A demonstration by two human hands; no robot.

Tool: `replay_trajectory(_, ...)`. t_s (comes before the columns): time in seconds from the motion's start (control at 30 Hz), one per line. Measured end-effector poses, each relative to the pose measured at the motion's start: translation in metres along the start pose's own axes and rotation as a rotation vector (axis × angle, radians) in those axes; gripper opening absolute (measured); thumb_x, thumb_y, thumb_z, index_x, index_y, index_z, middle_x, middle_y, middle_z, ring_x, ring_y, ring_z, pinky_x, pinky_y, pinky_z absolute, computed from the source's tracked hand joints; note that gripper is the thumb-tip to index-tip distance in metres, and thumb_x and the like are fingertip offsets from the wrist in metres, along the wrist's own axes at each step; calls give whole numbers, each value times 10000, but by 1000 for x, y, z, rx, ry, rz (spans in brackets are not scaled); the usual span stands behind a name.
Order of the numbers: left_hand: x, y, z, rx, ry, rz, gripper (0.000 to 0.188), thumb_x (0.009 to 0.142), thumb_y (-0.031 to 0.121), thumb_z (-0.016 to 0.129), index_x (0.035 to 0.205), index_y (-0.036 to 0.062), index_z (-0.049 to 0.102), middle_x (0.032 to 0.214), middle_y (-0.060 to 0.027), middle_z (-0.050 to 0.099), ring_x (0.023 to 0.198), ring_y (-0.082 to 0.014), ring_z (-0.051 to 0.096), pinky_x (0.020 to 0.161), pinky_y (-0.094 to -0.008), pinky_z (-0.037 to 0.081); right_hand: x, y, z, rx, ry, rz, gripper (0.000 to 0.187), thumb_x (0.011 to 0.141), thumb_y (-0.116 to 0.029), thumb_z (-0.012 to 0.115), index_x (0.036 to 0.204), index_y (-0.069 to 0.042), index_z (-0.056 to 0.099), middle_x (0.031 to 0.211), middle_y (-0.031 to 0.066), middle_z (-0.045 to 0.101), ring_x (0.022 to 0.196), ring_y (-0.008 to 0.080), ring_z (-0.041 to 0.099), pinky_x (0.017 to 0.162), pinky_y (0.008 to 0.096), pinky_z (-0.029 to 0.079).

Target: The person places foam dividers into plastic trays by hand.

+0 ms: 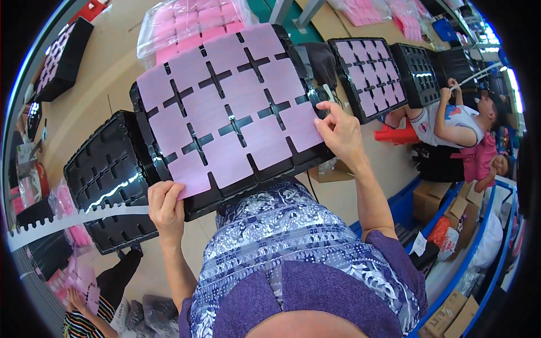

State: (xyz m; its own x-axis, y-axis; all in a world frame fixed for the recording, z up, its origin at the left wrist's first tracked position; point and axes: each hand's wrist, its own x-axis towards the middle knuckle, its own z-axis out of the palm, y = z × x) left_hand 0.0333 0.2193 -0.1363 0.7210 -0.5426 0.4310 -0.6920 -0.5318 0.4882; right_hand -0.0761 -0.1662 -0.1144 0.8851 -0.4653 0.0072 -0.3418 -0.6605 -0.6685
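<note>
A pink sheet with cross-shaped cutouts lies over a stack of black plastic trays in front of my body. My left hand is closed at the near left corner, fingertips touching the sheet. A long white notched strip runs from that hand out to the left, its end hidden in my grip. My right hand rests at the sheet's right edge. Its thumb touches the pink surface, and the index finger reaches apart over the black rim. Black ridges show through the cutouts.
More black trays stand at left. Pink sheets in clear plastic lie beyond the stack. At right are a pink-covered tray, another black tray and seated people. Cardboard boxes sit on a blue-framed rack. Another person's hand is lower left.
</note>
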Motion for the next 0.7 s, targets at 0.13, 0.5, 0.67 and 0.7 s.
replay_trajectory(0.13, -4, 2, -1, 22, -27, 38, 294, 629, -125, 697, 889, 9, 671, 888, -98, 623, 876, -291, 609, 758, -380, 515, -11, 6, 7, -23, 35, -45, 325, 868, -76, 677, 1179, -16, 604, 638, 73, 632, 524, 136, 589, 529, 284, 468)
replay_trajectory(0.5, -15, 9, -5, 67, -76, 74, 277, 619, -84, 711, 873, 17, 667, 884, -85, 624, 864, -290, 604, 750, -388, 515, -27, 8, 8, -143, 71, -120, 393, 790, -77, 708, 1173, -63, 622, 622, 35, 586, 538, 207, 602, 522, 349, 471)
replay_trajectory(0.67, -19, 9, -6, 92, -77, 87, 267, 617, -79, 713, 865, 12, 675, 880, -85, 624, 859, -288, 602, 751, -393, 514, -27, 5, 11, -143, 75, -134, 381, 788, -73, 708, 1161, -68, 634, 620, 35, 571, 541, 207, 595, 524, 347, 468)
replay_trajectory(0.7, -20, 9, -6, 97, -66, 94, 266, 615, -73, 712, 864, 12, 676, 878, -86, 625, 857, -288, 603, 752, -395, 514, -26, 4, 13, -137, 82, -145, 371, 792, -69, 705, 1158, -70, 637, 622, 39, 569, 544, 209, 594, 525, 347, 468)
